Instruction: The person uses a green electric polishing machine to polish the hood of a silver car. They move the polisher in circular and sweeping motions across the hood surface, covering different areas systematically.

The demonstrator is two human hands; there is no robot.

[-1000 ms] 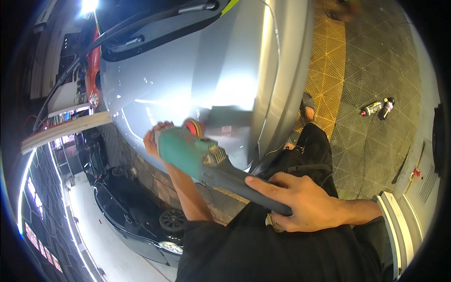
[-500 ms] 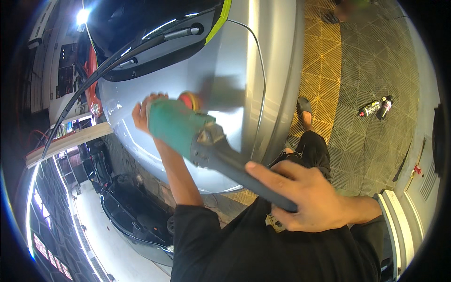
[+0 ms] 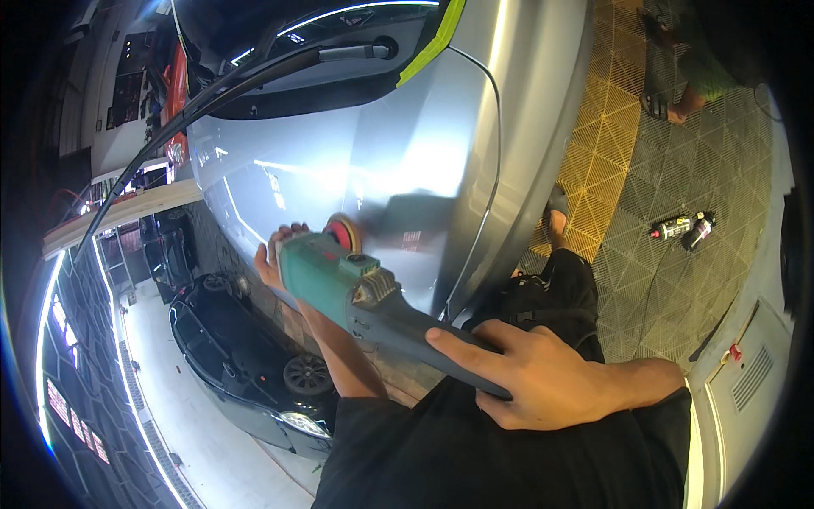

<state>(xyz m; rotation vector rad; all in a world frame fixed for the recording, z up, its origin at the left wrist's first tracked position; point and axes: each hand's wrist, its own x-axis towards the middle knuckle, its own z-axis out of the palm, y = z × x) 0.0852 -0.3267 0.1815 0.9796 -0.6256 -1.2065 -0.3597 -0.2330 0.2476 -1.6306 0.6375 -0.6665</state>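
A green polisher [image 3: 318, 276] with a long dark handle is held between both my hands, over the silver car's body panel [image 3: 297, 182]. My left hand [image 3: 273, 257] is closed round the front of the green head, its palm side partly hidden. My right hand [image 3: 547, 373] grips the rear of the dark handle, the index finger stretched forward along it. The polisher's round red and yellow pad [image 3: 345, 233] faces the glossy panel, tilted on its edge; whether it touches the paint I cannot tell.
Green masking tape [image 3: 434, 42] edges the dark glass, beside a black wiper arm [image 3: 280, 72]. Two bottles [image 3: 682, 229] lie on the grid floor at right. Another person's foot [image 3: 666, 109] is at upper right. A black car [image 3: 246, 348] stands lower left.
The polisher and my left hand sit slightly lower in the picture, and the view has shifted. More of the other person shows at upper right. Both my hands keep their hold.
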